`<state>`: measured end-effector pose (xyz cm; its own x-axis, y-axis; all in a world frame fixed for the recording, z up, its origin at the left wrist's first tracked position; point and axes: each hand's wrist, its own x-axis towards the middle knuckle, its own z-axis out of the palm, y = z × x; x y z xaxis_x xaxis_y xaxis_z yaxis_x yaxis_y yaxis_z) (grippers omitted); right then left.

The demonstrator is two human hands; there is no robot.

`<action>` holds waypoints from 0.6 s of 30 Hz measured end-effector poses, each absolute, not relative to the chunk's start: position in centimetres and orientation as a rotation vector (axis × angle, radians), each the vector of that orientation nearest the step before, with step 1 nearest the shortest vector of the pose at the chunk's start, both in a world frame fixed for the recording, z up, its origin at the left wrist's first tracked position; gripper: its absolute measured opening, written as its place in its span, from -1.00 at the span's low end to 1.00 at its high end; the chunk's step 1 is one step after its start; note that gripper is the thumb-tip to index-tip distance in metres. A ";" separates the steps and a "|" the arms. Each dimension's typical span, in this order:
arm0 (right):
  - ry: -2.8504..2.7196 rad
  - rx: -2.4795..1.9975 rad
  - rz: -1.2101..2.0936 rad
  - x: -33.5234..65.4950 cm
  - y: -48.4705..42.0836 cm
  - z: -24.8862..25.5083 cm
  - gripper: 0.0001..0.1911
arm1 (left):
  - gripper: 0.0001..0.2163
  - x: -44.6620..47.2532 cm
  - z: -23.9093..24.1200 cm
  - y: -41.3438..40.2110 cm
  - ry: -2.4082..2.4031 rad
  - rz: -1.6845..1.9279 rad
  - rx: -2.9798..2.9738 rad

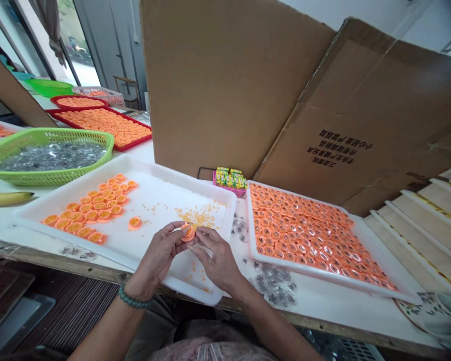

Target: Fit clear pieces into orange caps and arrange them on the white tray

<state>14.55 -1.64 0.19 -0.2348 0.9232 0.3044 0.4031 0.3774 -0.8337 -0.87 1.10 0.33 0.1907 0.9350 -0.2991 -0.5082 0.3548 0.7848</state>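
Over the front part of a white tray [135,264], my left hand [161,253] pinches a small round orange plastic piece [188,232] with its thumb and fingers. My right hand [218,255] has its fingers closed at the right edge of the same piece, and anything smaller between them is hidden. Tiny yellow-orange beads [197,215] lie scattered on the tray behind my hands. One loose orange piece [134,222] rests left of my hands, and a group of similar filled pieces [93,205] covers the tray's left side.
At right stands a white tray [252,225] full of orange pieces with clear covers. Loose clear covers [274,286] lie near the table edge. A green basket [52,176] of clear parts, a banana [7,197], a pink basket of wrapped sweets [231,180] and tall cardboard [229,85] surround the workspace.
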 end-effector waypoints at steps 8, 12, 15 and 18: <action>-1.733 -1.156 0.817 14.4 -1.5 0.3 -0.70 | -0.77 -0.9 0.5 1.1 0.848 1.120 0.557; -1.539 -1.177 1.027 14.4 -1.0 0.3 -0.76 | -0.76 -0.9 0.6 1.0 0.867 1.114 0.574; -1.321 -1.206 1.232 14.5 -0.7 0.2 -0.74 | -0.75 -0.8 0.6 1.1 0.883 1.119 0.571; -1.208 -1.206 1.320 14.7 -0.5 0.1 -0.74 | -0.74 -0.8 0.5 1.1 0.893 1.124 0.585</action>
<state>14.66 -0.51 0.08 -0.0682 0.9955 -0.0653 -0.0230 -0.0670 -0.9975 -0.82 1.08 0.50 0.1598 0.9380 -0.3076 -0.5119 0.3451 0.7867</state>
